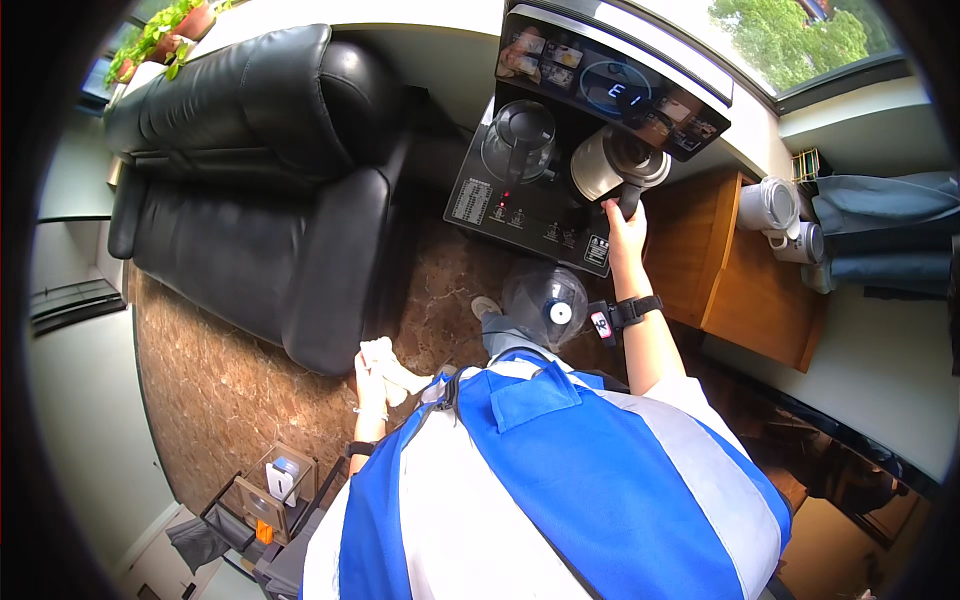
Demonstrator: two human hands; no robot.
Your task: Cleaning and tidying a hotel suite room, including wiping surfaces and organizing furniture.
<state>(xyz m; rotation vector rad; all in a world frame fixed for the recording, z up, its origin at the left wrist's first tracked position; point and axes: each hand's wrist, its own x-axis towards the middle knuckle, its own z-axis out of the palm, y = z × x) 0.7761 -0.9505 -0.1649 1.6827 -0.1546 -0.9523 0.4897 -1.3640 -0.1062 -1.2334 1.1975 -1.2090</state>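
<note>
My right hand (627, 232) grips the black handle of a metal kettle (596, 169). The kettle sits on the right side of a black tea bar machine (559, 225), under its overhanging control panel (611, 82) with a lit display. On the left side of the same top stands a glass kettle (495, 150) with a black lid and handle. Down by the black sofa, my left hand (369, 390) holds a crumpled white cloth (397, 371). A clear plastic water bottle (532, 296) shows between my body and the machine's front edge.
The black leather sofa (217, 232) stands left of the machine. To the right is a wooden cabinet (690, 247) bearing lidded cups (766, 204). Potted plants (161, 41) line the windowsill. A cart (259, 499) with containers stands at lower left on the brown patterned floor (225, 360).
</note>
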